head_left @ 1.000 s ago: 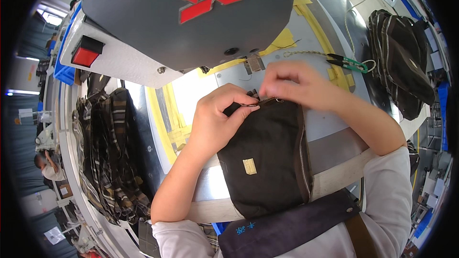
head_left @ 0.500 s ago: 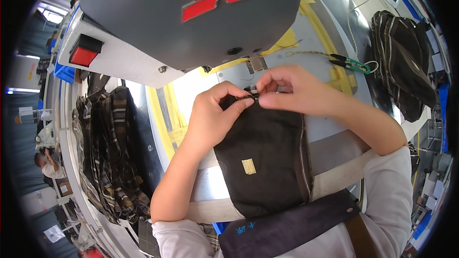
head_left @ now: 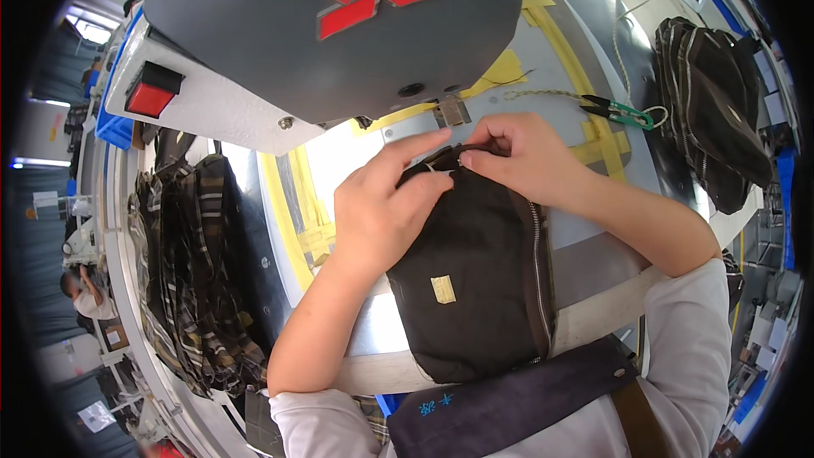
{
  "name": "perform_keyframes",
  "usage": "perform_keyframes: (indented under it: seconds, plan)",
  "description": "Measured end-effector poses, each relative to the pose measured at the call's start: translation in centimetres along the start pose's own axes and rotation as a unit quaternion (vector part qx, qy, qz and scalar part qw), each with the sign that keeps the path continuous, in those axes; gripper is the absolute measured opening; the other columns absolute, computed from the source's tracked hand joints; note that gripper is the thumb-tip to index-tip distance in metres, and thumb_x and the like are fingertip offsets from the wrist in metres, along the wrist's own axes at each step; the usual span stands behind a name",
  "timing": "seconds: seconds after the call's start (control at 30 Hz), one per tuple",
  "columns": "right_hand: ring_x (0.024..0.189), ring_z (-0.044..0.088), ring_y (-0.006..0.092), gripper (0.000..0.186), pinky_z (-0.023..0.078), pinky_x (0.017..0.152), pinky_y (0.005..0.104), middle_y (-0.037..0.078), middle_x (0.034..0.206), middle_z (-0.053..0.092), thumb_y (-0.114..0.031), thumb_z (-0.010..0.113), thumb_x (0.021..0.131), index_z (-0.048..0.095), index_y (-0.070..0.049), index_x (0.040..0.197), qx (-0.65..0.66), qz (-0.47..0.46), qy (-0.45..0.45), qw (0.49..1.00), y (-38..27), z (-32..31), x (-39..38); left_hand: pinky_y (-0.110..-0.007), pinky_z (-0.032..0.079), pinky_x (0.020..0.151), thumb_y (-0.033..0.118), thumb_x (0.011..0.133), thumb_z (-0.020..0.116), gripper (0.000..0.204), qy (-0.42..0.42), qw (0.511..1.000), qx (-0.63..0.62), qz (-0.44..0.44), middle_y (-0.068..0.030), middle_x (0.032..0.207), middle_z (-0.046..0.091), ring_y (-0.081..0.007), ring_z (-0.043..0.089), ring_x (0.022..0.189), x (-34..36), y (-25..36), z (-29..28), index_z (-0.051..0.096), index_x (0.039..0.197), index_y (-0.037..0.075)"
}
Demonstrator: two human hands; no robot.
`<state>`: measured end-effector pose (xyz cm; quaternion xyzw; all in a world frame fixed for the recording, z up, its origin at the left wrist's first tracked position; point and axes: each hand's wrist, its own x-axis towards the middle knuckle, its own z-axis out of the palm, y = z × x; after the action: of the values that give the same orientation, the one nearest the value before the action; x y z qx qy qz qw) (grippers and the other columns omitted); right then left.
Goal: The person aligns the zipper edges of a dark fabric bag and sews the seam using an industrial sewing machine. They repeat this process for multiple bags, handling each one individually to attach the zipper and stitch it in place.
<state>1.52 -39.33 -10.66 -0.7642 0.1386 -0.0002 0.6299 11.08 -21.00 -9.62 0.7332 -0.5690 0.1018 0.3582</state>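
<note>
A dark brown fabric bag piece [head_left: 475,288] with a long zipper down its right side and a small yellowish patch lies before me, its lower end toward my body. My right hand [head_left: 521,157] pinches its top edge between thumb and fingers. At the left of that edge is my left hand [head_left: 381,199], forefinger stretched out and thumb apart from it. The thumb rests at the front of the fabric. Parts of the other left fingers are hidden behind the edge.
A dark grey machine head [head_left: 339,42] with a red emblem overhangs the work plate, which carries yellow tape [head_left: 305,195]. Green-handled thread snips [head_left: 627,114] lie at the right on a cord. Plaid fabric pieces [head_left: 199,271] hang at left; zippered bags [head_left: 712,110] are piled at right.
My left forefinger has lifted away from the thumb, out of its pinch. My right hand has shifted slightly along the top edge, and the plaid bit between the hands no longer shows.
</note>
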Motion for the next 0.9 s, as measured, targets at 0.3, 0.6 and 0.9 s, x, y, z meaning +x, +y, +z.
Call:
perform_keyframes:
  seconds: [0.3,0.6,0.9]
  plan:
    - [0.069,0.061,0.0161,0.015,0.048,0.064,0.0293,0.009,0.077,0.065,-0.015,0.069,0.082,0.067,-0.001,0.088,-0.033,-0.121,-0.011,0.992,-0.2,0.5,-0.5,-0.026,0.049,0.068,0.013,0.082,0.075,0.017,-0.094,0.881,-0.301,-0.352,-0.0062,0.082,0.068,-0.0145,0.063,0.073,0.0,-0.1,0.1,0.066,0.087,-0.001]
    - [0.068,0.06,0.0146,0.016,0.049,0.063,0.0294,0.007,0.076,0.065,-0.018,0.069,0.084,0.067,-0.002,0.087,-0.122,-0.1,-0.038,0.987,-1.2,0.1,-0.2,-0.024,0.049,0.068,0.012,0.082,0.074,0.016,-0.118,0.927,-0.157,-0.321,-0.0058,0.078,0.07,-0.0105,0.061,0.07,0.5,1.1,-0.6,0.068,0.089,-0.001]
    - [0.075,0.058,0.0051,0.007,0.048,0.067,0.0223,0.002,0.083,0.062,-0.006,0.065,0.09,0.062,0.0,0.089,-0.008,-0.043,-0.064,0.997,-0.8,-0.4,-0.3,-0.024,0.049,0.07,0.009,0.083,0.073,0.015,-0.09,0.884,-0.27,-0.371,-0.0063,0.08,0.07,-0.0095,0.061,0.073,0.2,0.3,-0.3,0.069,0.093,-0.001]
